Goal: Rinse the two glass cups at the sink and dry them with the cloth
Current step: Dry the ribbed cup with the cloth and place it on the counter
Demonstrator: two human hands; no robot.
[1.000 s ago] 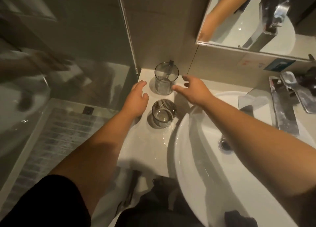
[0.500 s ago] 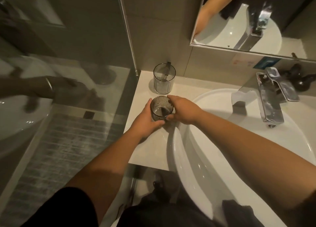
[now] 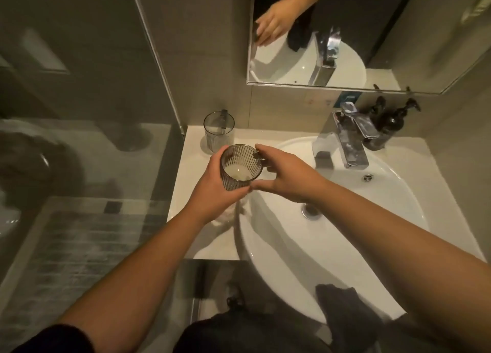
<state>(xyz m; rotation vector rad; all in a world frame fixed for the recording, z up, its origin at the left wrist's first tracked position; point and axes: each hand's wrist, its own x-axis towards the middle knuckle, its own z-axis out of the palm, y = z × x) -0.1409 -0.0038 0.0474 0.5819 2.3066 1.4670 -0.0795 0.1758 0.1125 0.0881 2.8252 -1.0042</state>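
Note:
A ribbed smoky glass cup [image 3: 240, 166] is held in the air over the left rim of the white sink [image 3: 345, 220]. My left hand [image 3: 215, 190] grips it from the left and below. My right hand [image 3: 287, 174] holds its right side, thumb under and fingers at the rim. A second glass cup [image 3: 219, 132] stands upright on the counter at the back left, near the wall. A dark cloth [image 3: 342, 307] lies over the sink's front rim.
The chrome faucet [image 3: 350, 143] stands at the back of the basin, with dark pump bottles [image 3: 390, 124] beside it. A mirror [image 3: 345, 34] hangs above. A glass shower partition [image 3: 156, 60] borders the white counter [image 3: 191, 182] on the left. The drain [image 3: 309, 210] is open.
Both hands went from reaching near the cups to taking hold of the nearer ribbed cup, then lifted it off the counter toward the sink rim.

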